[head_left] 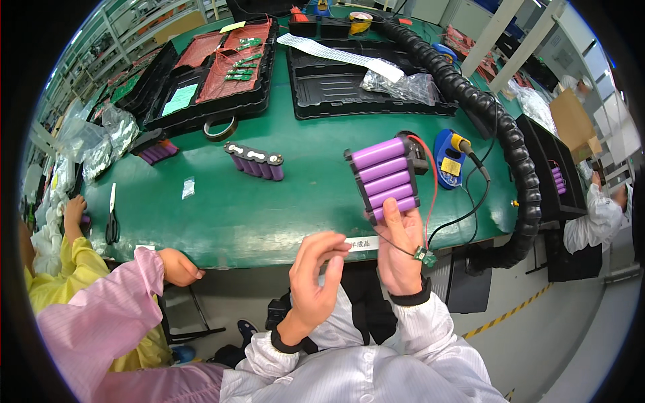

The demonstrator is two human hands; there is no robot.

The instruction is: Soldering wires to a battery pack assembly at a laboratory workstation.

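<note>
My right hand (402, 252) grips a battery pack (384, 171) of several purple cylindrical cells in black end holders, raised over the table's front edge. A red wire and a dark wire run from the pack, and a small green circuit board (424, 255) hangs by my right wrist. To the left, my left hand (316, 272) is raised apart from the pack, fingers bent and loosely apart, with nothing seen in it. Another purple battery pack (255, 161) stands on the green table, its white-topped cells facing up.
A blue soldering iron stand (449, 158) and a thick black hose (494, 114) lie to the right. Black trays (363, 87) line the back, one with green boards. Scissors (112, 218) and a tape roll (220, 129) lie left, near a co-worker's pink sleeve (111, 305).
</note>
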